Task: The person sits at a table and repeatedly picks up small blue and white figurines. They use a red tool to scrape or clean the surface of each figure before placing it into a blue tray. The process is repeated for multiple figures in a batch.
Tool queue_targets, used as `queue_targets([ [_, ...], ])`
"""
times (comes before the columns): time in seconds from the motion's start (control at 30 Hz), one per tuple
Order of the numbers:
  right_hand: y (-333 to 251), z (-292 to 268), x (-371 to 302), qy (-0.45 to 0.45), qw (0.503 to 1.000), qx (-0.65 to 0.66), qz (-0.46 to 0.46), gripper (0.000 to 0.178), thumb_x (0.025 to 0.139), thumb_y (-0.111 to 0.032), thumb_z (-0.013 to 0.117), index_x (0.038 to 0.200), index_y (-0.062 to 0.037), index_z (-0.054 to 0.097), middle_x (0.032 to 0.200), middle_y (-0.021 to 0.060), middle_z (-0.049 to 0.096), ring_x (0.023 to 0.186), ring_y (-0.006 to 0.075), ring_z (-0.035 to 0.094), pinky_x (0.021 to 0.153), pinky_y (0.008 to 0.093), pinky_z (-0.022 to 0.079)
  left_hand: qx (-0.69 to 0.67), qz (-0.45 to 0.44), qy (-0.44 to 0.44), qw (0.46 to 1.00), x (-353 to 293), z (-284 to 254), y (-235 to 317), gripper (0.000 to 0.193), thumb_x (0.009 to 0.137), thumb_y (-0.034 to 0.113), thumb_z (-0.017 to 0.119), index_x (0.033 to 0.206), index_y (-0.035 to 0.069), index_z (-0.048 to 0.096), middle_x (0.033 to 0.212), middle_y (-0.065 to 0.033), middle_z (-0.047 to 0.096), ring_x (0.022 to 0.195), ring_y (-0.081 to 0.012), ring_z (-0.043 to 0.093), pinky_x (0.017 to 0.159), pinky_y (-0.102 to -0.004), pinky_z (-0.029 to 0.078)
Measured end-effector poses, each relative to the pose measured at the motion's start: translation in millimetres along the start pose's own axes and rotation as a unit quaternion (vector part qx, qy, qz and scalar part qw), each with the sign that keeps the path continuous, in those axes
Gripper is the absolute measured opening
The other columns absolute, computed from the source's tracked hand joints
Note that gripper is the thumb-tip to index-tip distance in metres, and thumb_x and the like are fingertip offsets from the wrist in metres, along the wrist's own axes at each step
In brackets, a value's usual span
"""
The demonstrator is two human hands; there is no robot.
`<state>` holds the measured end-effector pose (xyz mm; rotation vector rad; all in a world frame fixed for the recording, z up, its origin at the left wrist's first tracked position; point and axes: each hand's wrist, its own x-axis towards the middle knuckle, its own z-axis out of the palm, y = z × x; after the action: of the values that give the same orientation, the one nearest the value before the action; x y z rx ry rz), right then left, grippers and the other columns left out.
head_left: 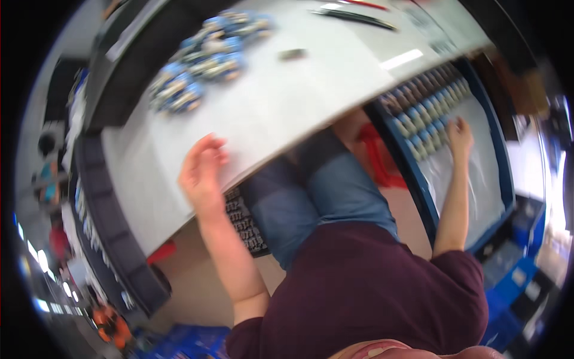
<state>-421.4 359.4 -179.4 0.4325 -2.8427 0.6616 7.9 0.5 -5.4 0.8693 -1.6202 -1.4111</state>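
Observation:
My left hand rests at the near edge of a white table, fingers loosely curled, holding nothing that I can see. My right hand reaches down to my right into a blue crate lined with clear plastic. It touches the rows of small blue-and-dark parts packed at the crate's far end. The blur hides whether its fingers pinch one. A heap of similar small blue parts lies on the table, far from both hands.
A small dark piece and long dark tools lie on the far table. A dark tray of small parts sits under the table by my knees. A red object is on the floor. Blue crates stand at the right.

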Motion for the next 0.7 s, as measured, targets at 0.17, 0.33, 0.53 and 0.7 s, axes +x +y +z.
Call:
queue_targets([
  [0.17,-212,-59,-11,0.052,0.865,0.483,-0.125,0.022,0.084,-0.003,0.063,0.106,-0.0039,0.063,0.092,0.0057,0.066,0.085,0.0100,0.061,0.076,0.0252,0.049,-0.087,0.005,-0.041,0.995,4,3,6,0.025,0.088,0.013,0.062,0.108,-0.002,0.061,0.093,-0.0094,0.065,0.077,-0.0102,0.058,0.069,-0.0229,0.048],
  [0.33,-399,-83,-62,-0.117,0.784,0.415,-0.446,0.024,0.077,-0.002,0.066,0.101,-0.0024,0.063,0.094,0.0103,0.065,0.084,0.0209,0.062,0.073,0.0298,0.048,-0.107,-0.002,-0.039,0.993,1,-4,5,0.024,0.089,0.009,0.059,0.110,-0.003,0.060,0.095,-0.0113,0.065,0.077,-0.0114,0.058,0.070,-0.0229,0.048],
  [0.53,-484,-34,-82,-0.053,0.760,0.246,-0.599,0.041,0.071,-0.003,0.068,0.110,-0.0034,0.057,0.096,0.0126,0.061,0.097,0.0301,0.054,0.081,0.0373,0.046,-0.139,-0.020,-0.049,0.989,3,-3,8,0.024,0.088,0.008,0.060,0.109,-0.003,0.060,0.095,-0.0097,0.064,0.079,-0.0114,0.058,0.071,-0.0234,0.049],
  [0.7,-480,-54,-97,-0.211,0.778,0.394,-0.441,0.038,0.079,-0.002,0.063,0.116,-0.0053,0.055,0.089,0.0070,0.058,0.090,0.0180,0.058,0.076,0.0300,0.049,-0.156,-0.006,-0.037,0.987,5,-4,3,0.028,0.089,0.009,0.059,0.115,-0.002,0.057,0.102,-0.0104,0.063,0.085,-0.0125,0.060,0.073,-0.0244,0.050],
])
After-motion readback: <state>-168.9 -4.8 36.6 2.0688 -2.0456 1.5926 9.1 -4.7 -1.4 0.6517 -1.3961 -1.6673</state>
